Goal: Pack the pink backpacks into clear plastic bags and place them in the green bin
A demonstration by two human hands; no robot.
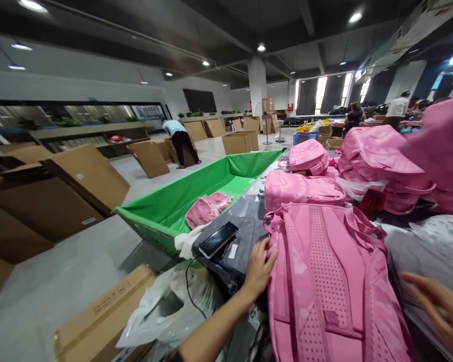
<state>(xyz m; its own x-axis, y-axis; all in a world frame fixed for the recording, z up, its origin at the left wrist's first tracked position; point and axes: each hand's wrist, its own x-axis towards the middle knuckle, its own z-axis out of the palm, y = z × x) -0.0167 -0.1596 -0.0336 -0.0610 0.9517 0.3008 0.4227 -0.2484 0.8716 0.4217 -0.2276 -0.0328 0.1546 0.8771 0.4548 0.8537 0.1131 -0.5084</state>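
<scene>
Backpack (330, 266) close in front, strap side showing; left hand (259, 269) on its left edge, can't tell if gripping; right hand (440, 306) off it, fingers loose, unloaded; likely steadying; next calls for right-side contact.

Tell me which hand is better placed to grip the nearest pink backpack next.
Probably the left hand: it is against the side of the nearest pink backpack, while the right hand is apart from it, near grey plastic wrapping.
</scene>
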